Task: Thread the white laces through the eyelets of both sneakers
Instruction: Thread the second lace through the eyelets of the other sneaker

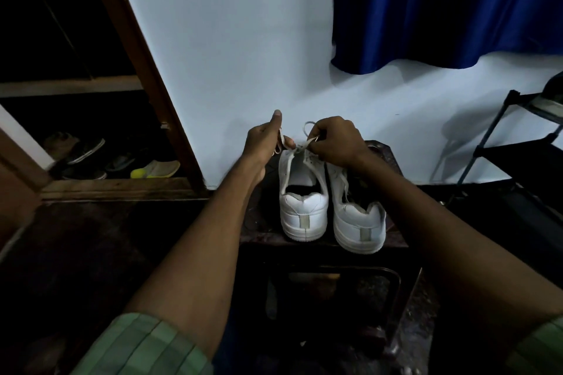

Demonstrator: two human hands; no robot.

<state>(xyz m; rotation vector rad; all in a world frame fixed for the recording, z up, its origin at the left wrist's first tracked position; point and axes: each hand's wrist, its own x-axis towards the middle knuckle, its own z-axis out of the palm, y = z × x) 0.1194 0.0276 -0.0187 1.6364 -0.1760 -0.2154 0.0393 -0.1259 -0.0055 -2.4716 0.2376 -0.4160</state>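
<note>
Two white sneakers stand side by side, heels toward me, on a dark stool (396, 240). Over the front of the left sneaker (303, 210), my left hand (265, 140) grips one end of a white lace (297, 148), thumb pointing up. My right hand (335, 143) pinches the other end, which loops up above its fingers. The lace runs between the two hands down into the left sneaker's upper eyelets. The right sneaker (358, 222) has a loose lace hanging along its opening. Its front is hidden under my right hand and wrist.
A white wall rises right behind the stool, with a blue curtain (441, 9) at the upper right. A black metal rack (518, 146) stands at the right. At the left, an open doorway shows several sandals and shoes (122, 161) on the floor.
</note>
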